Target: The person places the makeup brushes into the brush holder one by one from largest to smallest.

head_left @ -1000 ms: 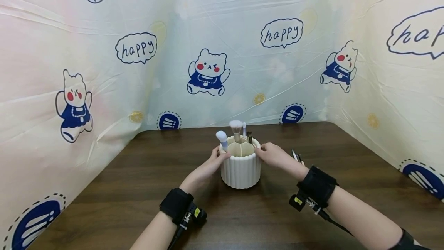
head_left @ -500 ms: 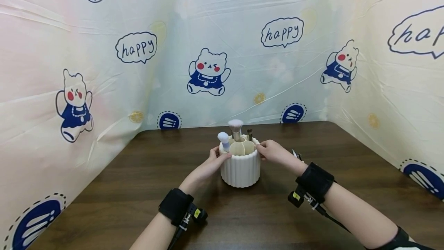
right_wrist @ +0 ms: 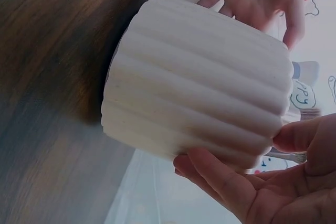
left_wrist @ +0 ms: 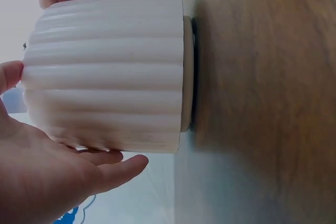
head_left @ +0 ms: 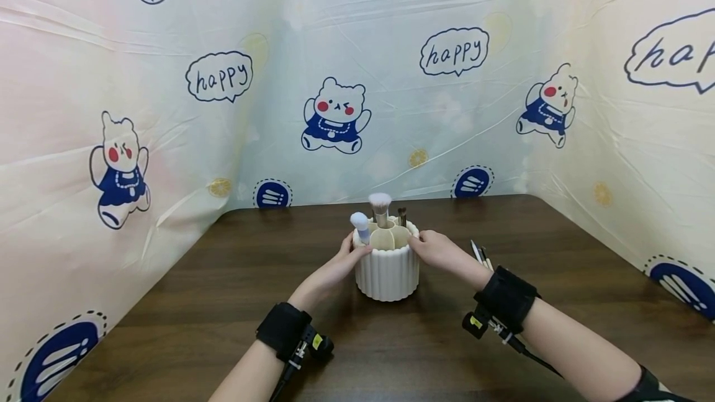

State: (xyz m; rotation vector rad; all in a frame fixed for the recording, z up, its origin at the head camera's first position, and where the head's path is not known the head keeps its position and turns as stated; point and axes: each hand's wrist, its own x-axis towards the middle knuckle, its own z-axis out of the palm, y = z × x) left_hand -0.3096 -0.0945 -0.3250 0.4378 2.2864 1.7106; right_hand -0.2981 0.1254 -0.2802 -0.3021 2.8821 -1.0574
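Observation:
A cream, ribbed makeup brush holder (head_left: 387, 278) stands upright on the table, its top divided into compartments. My left hand (head_left: 336, 265) holds its left side, the thumb at the scalloped rim and the fingers along the wall. From the right, my right hand (head_left: 447, 255) grips the holder with thumb at the rim and fingers on the side. A fluffy makeup brush (head_left: 380, 202) stands in the middle of it. A pale blue brush (head_left: 360, 223) leans at the left, and small dark-tipped brushes (head_left: 402, 214) rise at the back right.
Several slim brush-like or pen-like sticks (head_left: 481, 255) lie beyond my right forearm, partly hidden by it. The brown wooden table (head_left: 380, 352) is enclosed by a printed cloth (head_left: 385, 30) at the back and sides.
The holder has turned slightly, shifting its dividers and the pale blue brush; a thin pale brush at the back no longer shows. My right hand shifted its hold along the rim.

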